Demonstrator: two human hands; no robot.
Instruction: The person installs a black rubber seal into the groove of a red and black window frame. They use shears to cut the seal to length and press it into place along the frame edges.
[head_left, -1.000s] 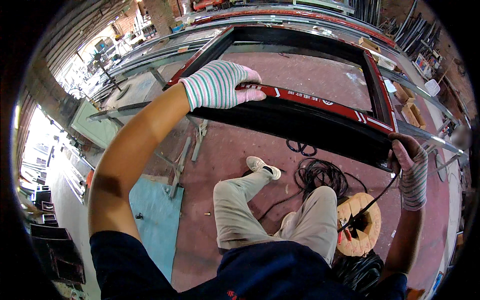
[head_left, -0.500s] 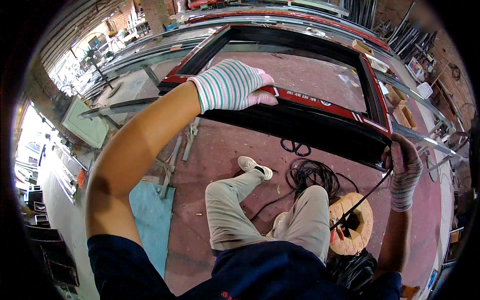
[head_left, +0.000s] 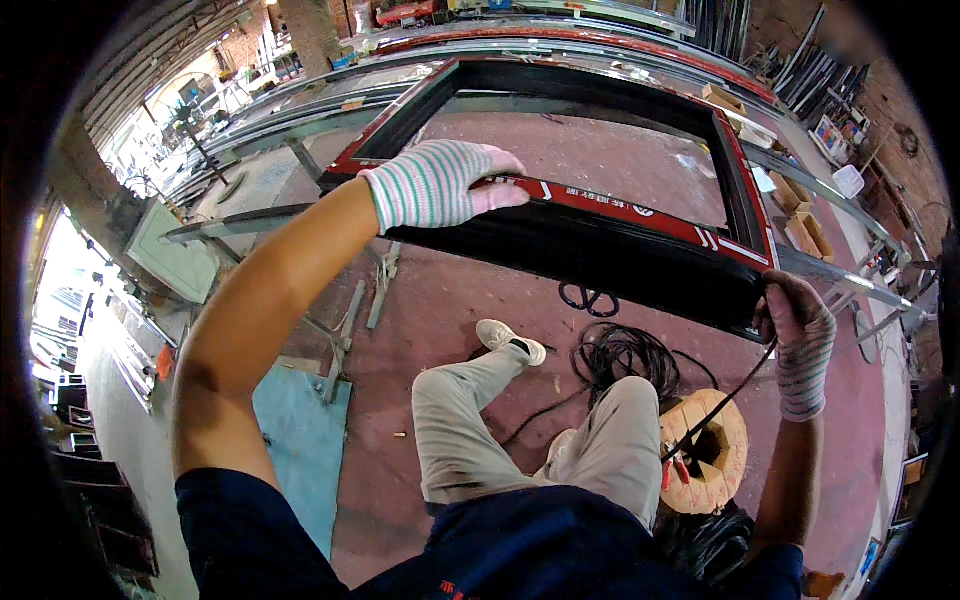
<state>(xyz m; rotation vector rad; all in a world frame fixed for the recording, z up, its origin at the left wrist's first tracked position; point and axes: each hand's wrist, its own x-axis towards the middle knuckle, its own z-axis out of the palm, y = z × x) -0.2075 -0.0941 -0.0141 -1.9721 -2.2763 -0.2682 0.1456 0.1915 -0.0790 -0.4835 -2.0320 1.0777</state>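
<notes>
A rectangular window frame (head_left: 600,252), black with red film on its faces, rests on metal rails in front of me. My left hand (head_left: 430,187), in a pink, green and white striped glove, is closed over its near bar, thumb on the near side. At the near right corner, my gloved right hand (head_left: 800,335) pinches a thin black rubber strip (head_left: 742,384) against the frame. That strip runs down to a wooden spool (head_left: 735,455) on the floor. The fingertips of the right hand are partly hidden.
Red-handled pliers (head_left: 682,468) lie at the spool. Coiled black strip (head_left: 625,360) and a pair of dark ring-shaped handles (head_left: 588,298) are on the red floor near my feet. A blue sheet (head_left: 305,440) lies to the left. Cardboard boxes (head_left: 808,236) sit at the right.
My left hand has slid leftward along the near bar. The frame's near right corner and my right hand have shifted slightly left, and the strip now hangs in a looser curve.
</notes>
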